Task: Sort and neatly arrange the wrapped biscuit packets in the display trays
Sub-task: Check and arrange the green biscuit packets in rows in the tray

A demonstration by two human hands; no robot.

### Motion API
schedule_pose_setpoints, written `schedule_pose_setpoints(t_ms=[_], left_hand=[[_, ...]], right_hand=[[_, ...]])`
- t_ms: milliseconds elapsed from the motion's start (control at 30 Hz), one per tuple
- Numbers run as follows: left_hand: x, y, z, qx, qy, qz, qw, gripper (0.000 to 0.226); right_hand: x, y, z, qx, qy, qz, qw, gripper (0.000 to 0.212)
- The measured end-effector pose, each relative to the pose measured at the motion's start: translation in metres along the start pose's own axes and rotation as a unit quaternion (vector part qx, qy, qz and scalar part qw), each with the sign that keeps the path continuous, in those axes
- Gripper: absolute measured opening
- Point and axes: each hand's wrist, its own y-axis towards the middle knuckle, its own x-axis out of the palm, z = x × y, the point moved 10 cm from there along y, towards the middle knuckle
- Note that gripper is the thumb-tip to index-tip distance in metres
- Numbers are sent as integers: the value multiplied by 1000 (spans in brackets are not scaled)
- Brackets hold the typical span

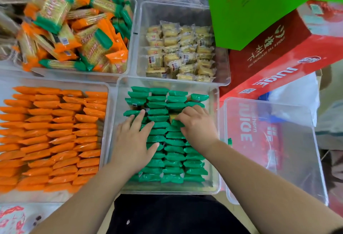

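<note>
As the open left hand [135,141] presses glossy green packets [174,157], the right hand [196,124] pinches one.

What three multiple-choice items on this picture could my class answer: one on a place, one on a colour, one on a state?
1. Where are both hands?
A. In the orange tray
B. In the green tray
C. On the red box

2. What colour are the packets in the near left tray?
A. Orange
B. Blue
C. Yellow

3. How do the mixed packets in the far left tray lie?
A. In neat rows
B. In a jumbled heap
C. Flat in one stack

Answers:
1 B: the left hand and right hand lie on green packets in that tray.
2 A: every row there is orange.
3 B: they lie criss-cross at all angles.
</note>
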Motion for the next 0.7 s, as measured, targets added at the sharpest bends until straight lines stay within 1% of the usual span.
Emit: schedule_pose_setpoints(t_ms=[67,133,200,233,300,333,400,467,533,600,667,700], left_hand=[[-8,1,3,13,-9,42,999,67],[-15,0,12,56,-17,86,995,64],[-17,2,28,106,-13,104,989,68],[-16,4,35,125,-8,101,987,71],[-6,11,46,149,17,70,986,76],[0,14,49,155,34,52,986,77],[10,19,53,162,59,26,985,77],[15,23,55,161,68,8,985,76],[17,25,58,158,73,-1,985,72],[15,26,59,157,80,3,984,67],[14,26,61,154,80,12,985,63],[14,25,62,153,81,15,985,62]], right_hand=[[6,2,1,6,-25,13,1000,23],[11,4,2,17,-36,16,999,15],[16,4,-1,9,-46,0,999,6],[18,4,-3,4,-44,-16,999,8],[20,1,-4,4,-29,-49,998,21],[18,0,-3,8,-18,-52,998,24],[10,2,4,18,8,-34,999,22],[0,7,15,42,14,8,999,14],[-6,15,28,79,6,29,996,18],[-1,26,33,95,-26,-10,995,25],[6,36,33,91,-68,-57,992,22],[7,40,33,87,-82,-63,991,19]])
